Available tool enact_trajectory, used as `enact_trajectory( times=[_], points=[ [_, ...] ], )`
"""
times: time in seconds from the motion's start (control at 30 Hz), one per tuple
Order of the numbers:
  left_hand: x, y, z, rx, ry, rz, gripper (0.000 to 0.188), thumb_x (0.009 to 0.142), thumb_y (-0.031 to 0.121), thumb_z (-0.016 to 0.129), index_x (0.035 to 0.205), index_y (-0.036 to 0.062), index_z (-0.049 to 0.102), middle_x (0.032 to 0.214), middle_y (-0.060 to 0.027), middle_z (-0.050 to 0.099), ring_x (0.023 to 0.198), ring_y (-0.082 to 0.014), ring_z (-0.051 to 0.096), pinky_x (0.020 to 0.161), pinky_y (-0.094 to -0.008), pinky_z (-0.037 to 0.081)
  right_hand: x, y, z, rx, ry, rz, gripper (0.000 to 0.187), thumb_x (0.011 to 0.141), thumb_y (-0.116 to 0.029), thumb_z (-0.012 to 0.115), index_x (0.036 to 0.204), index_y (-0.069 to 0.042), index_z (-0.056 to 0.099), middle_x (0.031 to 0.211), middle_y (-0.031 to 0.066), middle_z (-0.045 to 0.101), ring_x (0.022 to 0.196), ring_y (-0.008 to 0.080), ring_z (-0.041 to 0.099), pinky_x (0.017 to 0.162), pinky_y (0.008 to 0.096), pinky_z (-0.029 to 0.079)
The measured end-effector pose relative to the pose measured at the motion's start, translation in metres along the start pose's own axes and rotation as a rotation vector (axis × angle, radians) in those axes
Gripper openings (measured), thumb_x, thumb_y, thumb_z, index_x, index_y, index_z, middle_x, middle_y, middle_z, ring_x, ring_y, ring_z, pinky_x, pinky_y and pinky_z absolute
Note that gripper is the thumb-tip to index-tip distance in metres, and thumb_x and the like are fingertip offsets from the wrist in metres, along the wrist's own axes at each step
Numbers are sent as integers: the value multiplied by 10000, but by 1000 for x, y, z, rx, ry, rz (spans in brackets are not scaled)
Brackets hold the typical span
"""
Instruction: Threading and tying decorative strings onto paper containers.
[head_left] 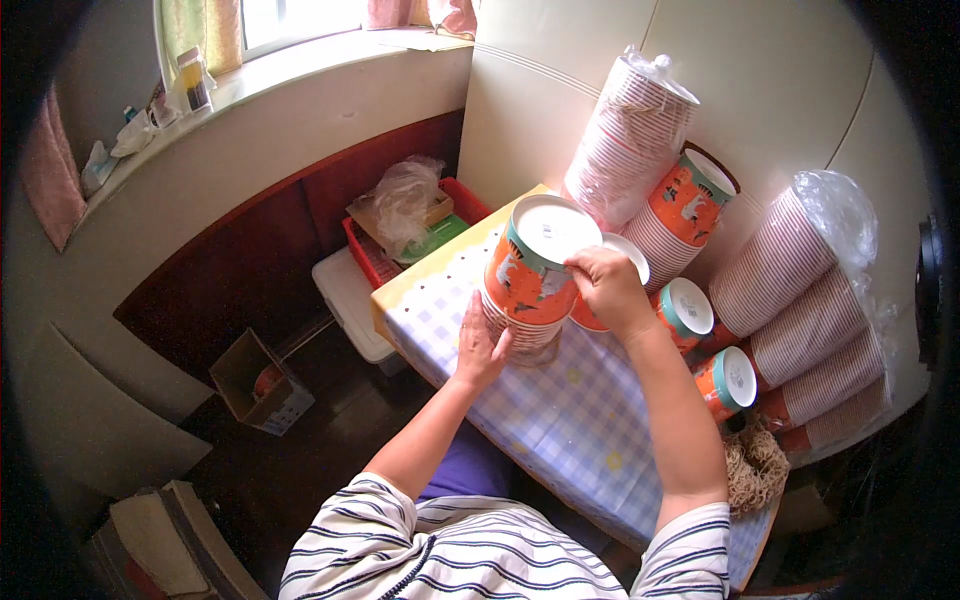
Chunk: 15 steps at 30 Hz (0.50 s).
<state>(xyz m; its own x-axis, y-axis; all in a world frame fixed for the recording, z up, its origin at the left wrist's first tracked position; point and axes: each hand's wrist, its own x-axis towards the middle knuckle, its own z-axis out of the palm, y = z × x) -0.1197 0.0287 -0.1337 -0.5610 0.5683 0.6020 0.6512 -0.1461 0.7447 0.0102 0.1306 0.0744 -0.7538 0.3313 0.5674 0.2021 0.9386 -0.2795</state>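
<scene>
In front of me, a stack of upside-down paper cups (527,290) stands on the table, orange with pictures and a teal band round the white base. My left hand (482,345) curves against the stack's lower left side, fingers along the wall and thumb across the ringed rims. At the top right, my right hand (612,285) pinches the edge of the uppermost cup by its teal band; its fingertips are partly hidden. Behind the right hand, another white cup base (628,256) shows. Two shorter orange cups (685,312) (730,382) stand upside down right of my right forearm.
A checked tablecloth (560,420) covers the table. Tall plastic-wrapped cup stacks (630,140) (775,260) and an orange-topped stack (680,220) line the wall side. A twine bundle (755,468) lies at the right edge. Left are a red basket (372,258), white box (345,300) and open carton (262,385).
</scene>
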Motion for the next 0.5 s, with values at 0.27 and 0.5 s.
enact_trajectory(
  times=[0.27, 0.5],
  points=[
    [-1, 1, 0, 15, -7, -15, 763, 827, 208, 623, 1387, -70, 186, 1359, -294, 331, 1265, -402, 348, 1058, -431, 281, -3, 2, 6, -83, 21, -22, 118, 766, -80, 618, 869, -44, 664, 873, 145, 646, 825, 313, 620, 748, 398, 490],
    [-2, 2, 0, 8, -8, -17, 764, 827, 201, 624, 1388, -71, 183, 1347, -297, 347, 1252, -407, 364, 1053, -434, 288, -8, 2, 10, -135, 59, -68, 126, 772, -63, 594, 878, -52, 662, 867, 141, 640, 824, 317, 610, 749, 409, 479]
  ],
)
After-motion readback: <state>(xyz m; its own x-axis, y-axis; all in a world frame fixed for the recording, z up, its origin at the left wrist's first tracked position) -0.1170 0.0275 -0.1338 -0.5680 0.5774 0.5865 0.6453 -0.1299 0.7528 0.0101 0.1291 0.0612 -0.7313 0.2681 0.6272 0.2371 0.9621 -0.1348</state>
